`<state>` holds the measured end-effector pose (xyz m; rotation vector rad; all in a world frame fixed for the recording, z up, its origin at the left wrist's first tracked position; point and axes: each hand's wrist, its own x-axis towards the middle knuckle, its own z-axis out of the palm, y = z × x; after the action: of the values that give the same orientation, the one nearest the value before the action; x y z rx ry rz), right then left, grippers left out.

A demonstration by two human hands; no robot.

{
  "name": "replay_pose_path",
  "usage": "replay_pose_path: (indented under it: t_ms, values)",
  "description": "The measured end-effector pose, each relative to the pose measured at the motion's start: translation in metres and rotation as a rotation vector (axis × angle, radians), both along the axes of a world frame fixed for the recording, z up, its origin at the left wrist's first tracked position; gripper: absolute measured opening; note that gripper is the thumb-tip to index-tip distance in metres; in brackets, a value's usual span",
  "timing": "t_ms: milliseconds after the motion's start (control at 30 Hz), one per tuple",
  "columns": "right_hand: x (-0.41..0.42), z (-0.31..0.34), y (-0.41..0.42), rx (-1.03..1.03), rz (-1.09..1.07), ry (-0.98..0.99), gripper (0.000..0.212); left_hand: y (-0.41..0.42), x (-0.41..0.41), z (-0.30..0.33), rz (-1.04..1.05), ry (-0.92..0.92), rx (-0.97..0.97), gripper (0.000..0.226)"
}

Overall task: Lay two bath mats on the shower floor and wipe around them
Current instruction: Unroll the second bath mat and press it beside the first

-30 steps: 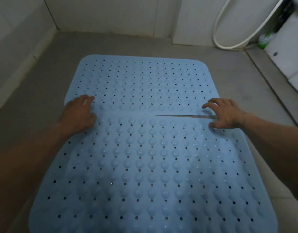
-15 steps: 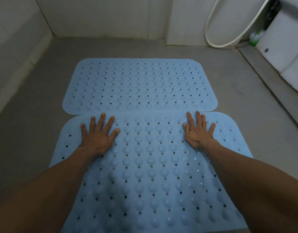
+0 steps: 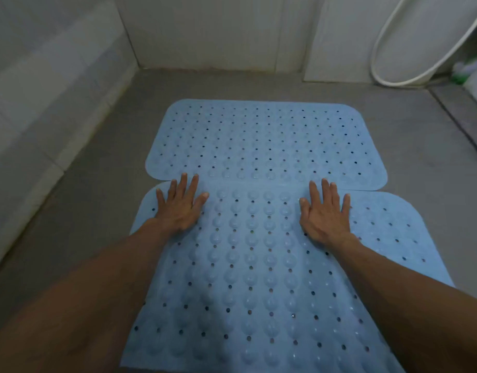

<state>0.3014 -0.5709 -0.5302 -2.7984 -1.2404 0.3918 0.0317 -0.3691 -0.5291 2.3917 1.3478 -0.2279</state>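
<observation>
Two light blue rubber bath mats with bumps and small holes lie flat on the grey shower floor [image 3: 97, 184]. The far mat [image 3: 264, 138] sits nearer the back wall. The near mat [image 3: 253, 278] lies against its front edge, the two edges touching. My left hand [image 3: 180, 205] rests palm down on the near mat's far left part, fingers spread, fingertips reaching the seam. My right hand [image 3: 326, 211] lies palm down on the near mat's far right part, fingers spread. Neither hand holds anything.
White tiled walls close in the floor at the left and back. A white hose [image 3: 401, 49] loops against the back right wall. A raised ledge [image 3: 463, 117] runs along the right, with a green and white object [image 3: 465, 71] at its far end.
Both hands left the seam between the mats and came down flat on the near mat with fingers spread. In the last half second they stayed there. The view shifted slightly.
</observation>
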Motion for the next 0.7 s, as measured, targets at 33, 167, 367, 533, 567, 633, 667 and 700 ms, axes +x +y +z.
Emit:
replay_pose_path:
  t_ms: [33,167,367,533,567,633,667,700]
  values:
    - [-0.017,0.002,0.014,0.025,0.040,0.014,0.064,0.004,-0.006,0.005,0.029,-0.020,0.042,0.069]
    - [-0.087,0.006,0.070,0.110,0.186,0.080,0.064,0.018,-0.031,0.015,0.042,-0.035,0.172,0.069]
    - [-0.143,-0.009,0.132,0.206,0.240,0.057,0.063,0.031,-0.018,-0.005,0.050,-0.172,0.288,0.069]
    - [-0.140,-0.030,0.132,0.289,0.186,-0.002,0.058,0.032,-0.012,-0.031,-0.075,-0.205,0.322,0.076]
    - [-0.139,-0.032,0.132,0.330,0.170,0.007,0.054,0.032,-0.014,-0.035,-0.076,-0.212,0.318,0.076]
    - [-0.137,-0.034,0.134,0.397,0.129,0.024,0.046,0.036,-0.014,-0.039,-0.069,-0.213,0.304,0.075]
    - [-0.136,-0.034,0.136,0.419,0.107,0.025,0.042,0.036,-0.013,-0.039,-0.075,-0.201,0.305,0.075]
    - [-0.136,-0.032,0.139,0.431,0.088,0.024,0.039,0.036,-0.013,-0.039,-0.080,-0.185,0.306,0.074]
